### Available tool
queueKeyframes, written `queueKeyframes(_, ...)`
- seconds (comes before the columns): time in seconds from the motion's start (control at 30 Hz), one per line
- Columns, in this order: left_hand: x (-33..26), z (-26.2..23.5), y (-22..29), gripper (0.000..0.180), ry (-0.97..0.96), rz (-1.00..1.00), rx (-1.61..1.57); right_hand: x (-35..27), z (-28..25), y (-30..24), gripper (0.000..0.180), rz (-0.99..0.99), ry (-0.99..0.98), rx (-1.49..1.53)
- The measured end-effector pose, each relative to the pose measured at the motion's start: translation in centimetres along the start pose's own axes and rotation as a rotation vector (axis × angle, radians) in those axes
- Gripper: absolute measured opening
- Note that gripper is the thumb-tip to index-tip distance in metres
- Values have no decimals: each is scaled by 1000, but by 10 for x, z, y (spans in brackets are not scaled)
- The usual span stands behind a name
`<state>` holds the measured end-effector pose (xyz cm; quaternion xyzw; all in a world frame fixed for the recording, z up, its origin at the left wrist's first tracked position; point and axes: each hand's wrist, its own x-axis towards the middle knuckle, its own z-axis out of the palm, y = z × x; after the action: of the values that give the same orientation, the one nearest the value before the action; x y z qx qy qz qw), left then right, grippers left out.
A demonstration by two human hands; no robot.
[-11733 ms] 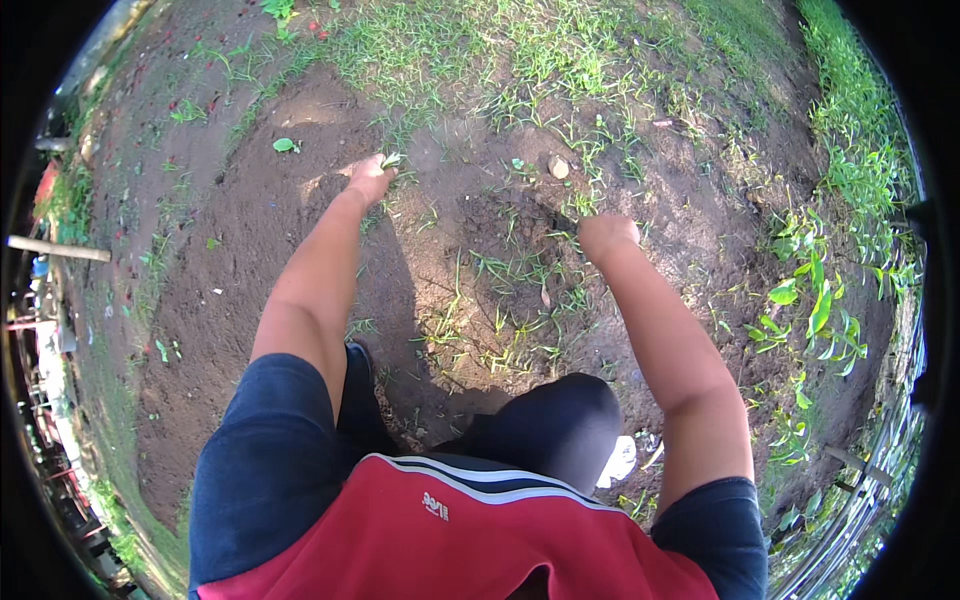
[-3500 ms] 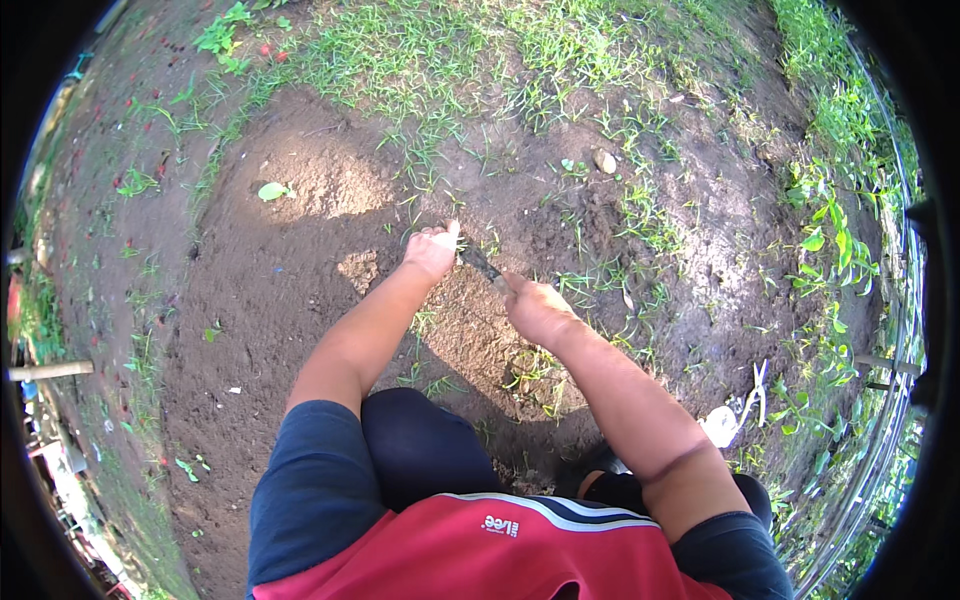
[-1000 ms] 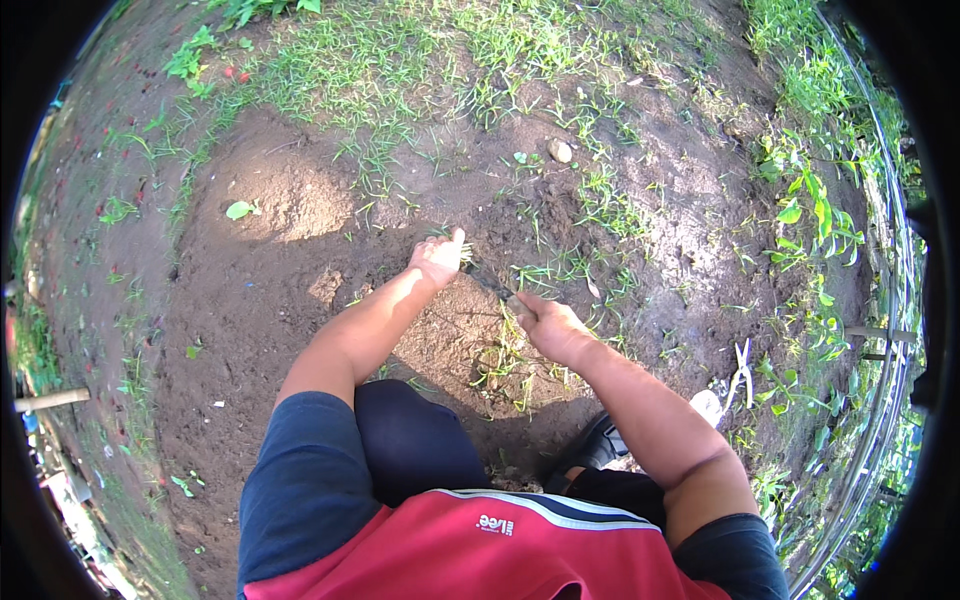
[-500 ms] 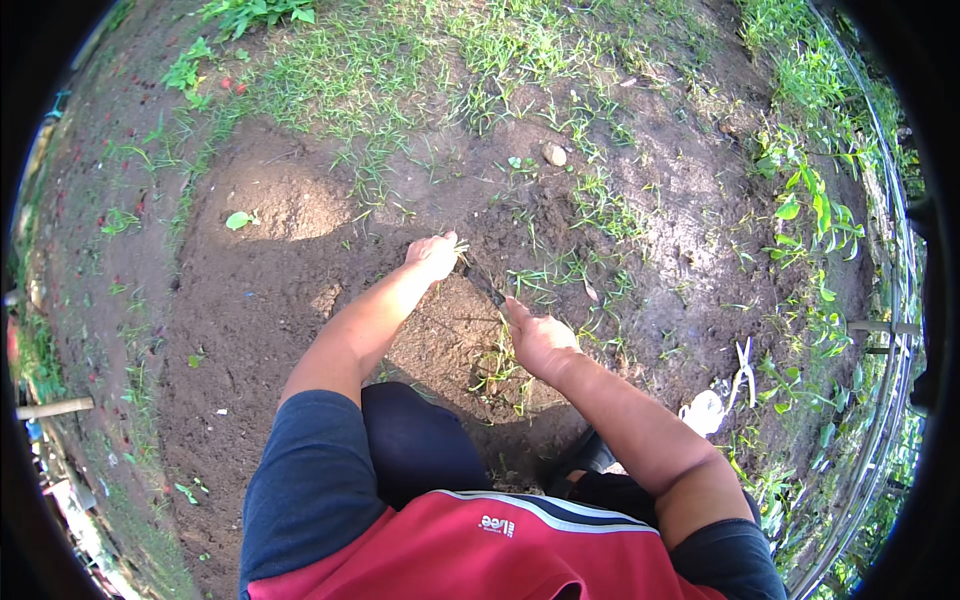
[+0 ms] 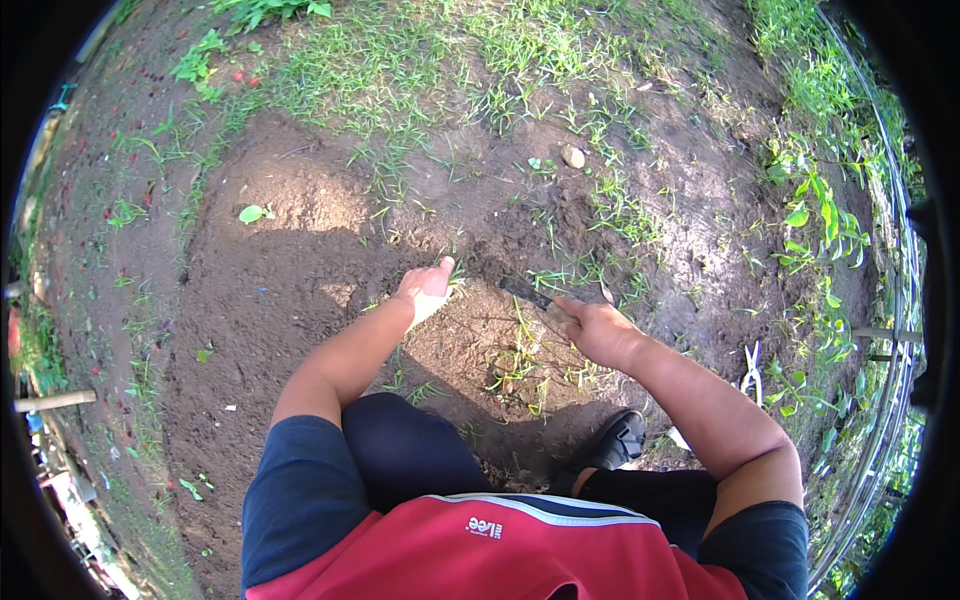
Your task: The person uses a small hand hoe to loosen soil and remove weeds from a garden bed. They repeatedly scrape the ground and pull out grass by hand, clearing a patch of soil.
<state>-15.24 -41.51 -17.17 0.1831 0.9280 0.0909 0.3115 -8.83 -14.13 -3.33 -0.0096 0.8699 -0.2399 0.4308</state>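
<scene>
My left hand (image 5: 428,283) is closed low over the soil, with a few thin blades of grass (image 5: 458,278) sticking out beside the thumb. In my right hand (image 5: 603,333) is a knife-like tool (image 5: 526,292) with a dark, narrow, flat blade. Its tip points left toward my left hand, and a gap separates the two. Below the blade, loose tufts of uprooted-looking grass (image 5: 515,370) lie on a sunlit patch of brown soil (image 5: 465,335). More grass (image 5: 575,275) grows just beyond the tool.
A pale stone (image 5: 573,156) lies farther out, near the green grass (image 5: 400,80). Pale-handled shears (image 5: 751,375) rest on the ground at right. Leafy plants (image 5: 815,215) and a wire-like fence line (image 5: 900,240) run along the right side. My shoe (image 5: 620,440) is close in.
My right hand has drawn back to the right with the tool, so its tip has come away from my left hand. My left hand has shifted slightly nearer. The view has shifted a little.
</scene>
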Motion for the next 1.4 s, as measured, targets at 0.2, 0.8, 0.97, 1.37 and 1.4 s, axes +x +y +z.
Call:
queueKeyframes(0.2, 26, 7, 7, 23, 95, 45, 41, 27, 19, -4, 44, -7, 15, 231)
queueKeyframes(0.8, 65, -3, 10, 25, 79, 44, 41, 12, 19, -18, 43, 36, 92, -122)
queueKeyframes(0.97, 35, -22, -9, 26, 116, -113, 9, 8, -14, -14, 42, -14, 145, -88)
queueKeyframes(1.37, 34, -36, -35, 55, 143, -174, 86, 91, -9, -79, 45, -45, 99, 116)
queueKeyframes(1.4, 37, -36, -37, 58, 109, -154, 103, 90, -9, -78, 45, -74, 97, 53)
